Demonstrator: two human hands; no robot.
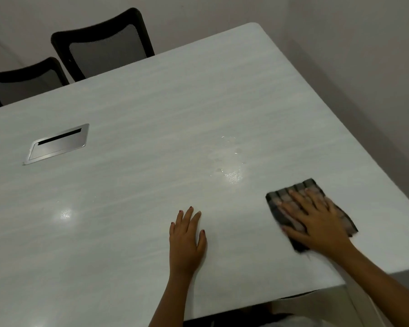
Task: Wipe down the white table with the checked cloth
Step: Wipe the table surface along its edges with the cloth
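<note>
Pale walls [364,67] enclose a large white table with a faint grain [151,102], behind which two black mesh-backed chairs [104,43] are seen. A brushed metal cable hatch [57,143] is set into the top, and a wet patch [232,161] glistens further right. Near the table's right edge, the folded grey checked cloth [344,219] is pinned flat under the right hand [316,220], fingers spread. The left hand [187,241] is laid on bare table, fingers straight and close together. Being soft, light and limp, the cloth is judged best pressed from above with a broad palm, lest it bunch.
</note>
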